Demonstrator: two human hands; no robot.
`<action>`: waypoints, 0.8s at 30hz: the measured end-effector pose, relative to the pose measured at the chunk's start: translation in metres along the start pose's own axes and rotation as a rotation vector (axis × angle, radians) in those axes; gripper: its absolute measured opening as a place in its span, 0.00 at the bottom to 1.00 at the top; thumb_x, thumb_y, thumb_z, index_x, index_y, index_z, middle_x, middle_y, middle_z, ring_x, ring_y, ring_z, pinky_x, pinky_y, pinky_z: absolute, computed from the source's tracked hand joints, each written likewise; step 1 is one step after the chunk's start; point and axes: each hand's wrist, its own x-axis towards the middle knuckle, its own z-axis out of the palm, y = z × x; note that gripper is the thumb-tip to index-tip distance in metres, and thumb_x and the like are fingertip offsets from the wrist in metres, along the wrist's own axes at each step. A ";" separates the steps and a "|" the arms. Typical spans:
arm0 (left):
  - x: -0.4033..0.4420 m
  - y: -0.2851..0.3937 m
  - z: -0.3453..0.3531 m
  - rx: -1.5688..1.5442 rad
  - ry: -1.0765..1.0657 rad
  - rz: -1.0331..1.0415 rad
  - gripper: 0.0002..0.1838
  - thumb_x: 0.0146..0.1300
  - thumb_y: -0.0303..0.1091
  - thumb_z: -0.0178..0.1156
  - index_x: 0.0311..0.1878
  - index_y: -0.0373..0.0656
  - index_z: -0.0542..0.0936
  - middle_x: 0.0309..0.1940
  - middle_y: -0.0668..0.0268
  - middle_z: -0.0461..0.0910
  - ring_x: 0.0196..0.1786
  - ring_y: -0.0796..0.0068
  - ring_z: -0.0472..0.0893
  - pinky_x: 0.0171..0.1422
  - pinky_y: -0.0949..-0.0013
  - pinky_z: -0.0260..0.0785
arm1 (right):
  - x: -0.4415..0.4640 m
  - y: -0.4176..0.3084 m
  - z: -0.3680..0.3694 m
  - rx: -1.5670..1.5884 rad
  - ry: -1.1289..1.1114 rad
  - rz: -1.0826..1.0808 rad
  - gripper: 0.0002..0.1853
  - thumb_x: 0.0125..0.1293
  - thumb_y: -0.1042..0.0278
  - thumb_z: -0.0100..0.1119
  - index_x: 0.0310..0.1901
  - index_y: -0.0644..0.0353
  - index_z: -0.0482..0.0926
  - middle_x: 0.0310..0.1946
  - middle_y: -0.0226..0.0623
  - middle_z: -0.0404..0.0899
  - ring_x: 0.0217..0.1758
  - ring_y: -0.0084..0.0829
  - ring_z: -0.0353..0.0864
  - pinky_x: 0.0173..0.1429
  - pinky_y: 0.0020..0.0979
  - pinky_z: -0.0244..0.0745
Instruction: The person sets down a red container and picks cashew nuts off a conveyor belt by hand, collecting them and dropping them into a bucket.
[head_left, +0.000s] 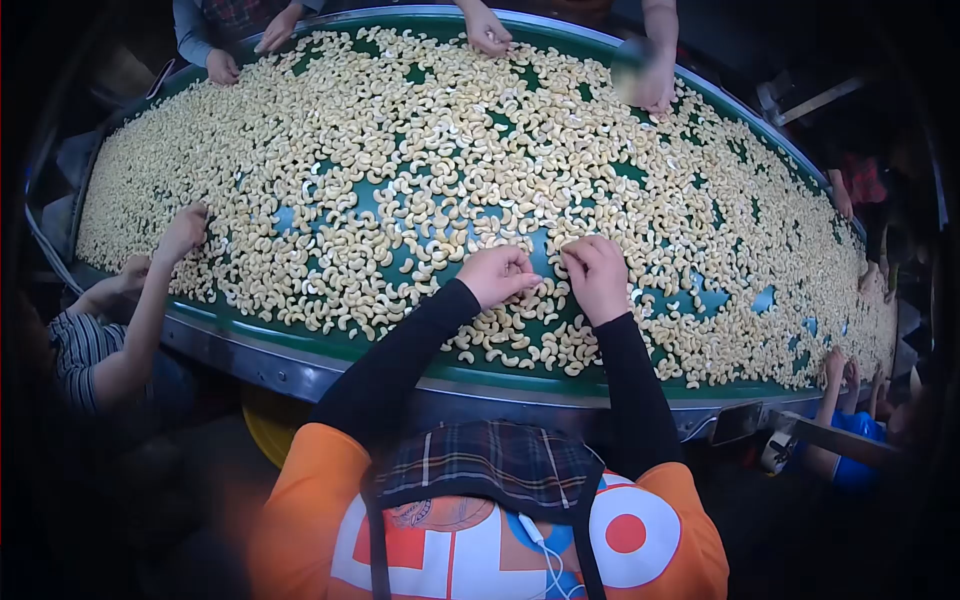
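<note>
Pale cashew nuts (430,150) lie thickly over a green conveyor belt (541,255). My left hand (498,275) is low over the nuts near the belt's front side, its fingers curled together. Whatever those fingers hold is too small to make out. Just to its right, my right hand (597,276) has thumb and fingertips brought together in a pinch above the cashews; what is inside, if anything, is hidden. A narrow gap with bare belt and a few nuts separates the two hands.
A metal rim (290,372) edges the belt in front of me. Co-workers' hands reach over the nuts from the far side, the left (182,235) and the right (834,366). A yellow container (268,425) is under the front edge. A bracket (775,450) is at the lower right.
</note>
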 end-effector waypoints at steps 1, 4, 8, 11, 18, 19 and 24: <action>-0.006 -0.001 0.001 -0.298 -0.016 -0.091 0.10 0.63 0.39 0.55 0.36 0.43 0.76 0.26 0.67 0.75 0.27 0.75 0.77 0.31 0.77 0.67 | 0.011 0.001 0.007 0.001 0.065 -0.020 0.10 0.50 0.71 0.64 0.36 0.59 0.78 0.32 0.34 0.75 0.37 0.38 0.72 0.42 0.34 0.68; -0.032 0.002 -0.008 -0.910 -0.101 -0.234 0.10 0.65 0.39 0.52 0.40 0.42 0.75 0.26 0.68 0.74 0.26 0.78 0.75 0.29 0.79 0.64 | 0.021 -0.002 0.015 -0.068 0.088 -0.016 0.09 0.50 0.71 0.64 0.35 0.59 0.78 0.29 0.34 0.75 0.36 0.38 0.72 0.42 0.34 0.68; -0.054 -0.026 -0.031 -1.311 -0.168 -0.237 0.10 0.67 0.38 0.48 0.42 0.41 0.73 0.27 0.67 0.74 0.25 0.79 0.74 0.26 0.80 0.62 | 0.029 -0.024 0.027 -0.142 -0.040 0.006 0.07 0.51 0.71 0.63 0.34 0.58 0.78 0.28 0.35 0.74 0.35 0.38 0.72 0.42 0.34 0.68; -0.064 -0.013 -0.035 -1.335 -0.067 -0.297 0.10 0.68 0.37 0.47 0.42 0.41 0.72 0.28 0.67 0.74 0.24 0.79 0.73 0.25 0.79 0.62 | 0.015 -0.057 0.022 -0.076 -0.077 0.014 0.06 0.52 0.72 0.62 0.33 0.58 0.78 0.28 0.35 0.74 0.36 0.38 0.71 0.43 0.33 0.68; -0.075 -0.008 -0.045 -1.261 0.015 -0.435 0.11 0.70 0.37 0.45 0.41 0.41 0.73 0.26 0.67 0.74 0.29 0.74 0.77 0.28 0.77 0.66 | 0.026 -0.036 0.021 0.193 0.120 0.132 0.05 0.57 0.73 0.59 0.35 0.62 0.79 0.30 0.36 0.77 0.31 0.31 0.76 0.36 0.27 0.71; -0.078 -0.017 -0.047 -1.310 -0.043 -0.421 0.11 0.70 0.37 0.45 0.41 0.40 0.73 0.26 0.67 0.75 0.31 0.73 0.77 0.29 0.76 0.67 | 0.035 -0.010 0.016 0.110 0.194 0.181 0.05 0.58 0.72 0.59 0.36 0.63 0.79 0.31 0.36 0.77 0.30 0.30 0.77 0.35 0.26 0.72; -0.097 -0.023 -0.054 -1.460 -0.091 -0.425 0.11 0.70 0.37 0.45 0.41 0.39 0.73 0.29 0.64 0.75 0.36 0.69 0.78 0.35 0.74 0.71 | 0.052 0.062 0.011 -0.140 0.246 0.133 0.06 0.55 0.72 0.60 0.35 0.62 0.79 0.27 0.40 0.77 0.30 0.36 0.78 0.37 0.31 0.73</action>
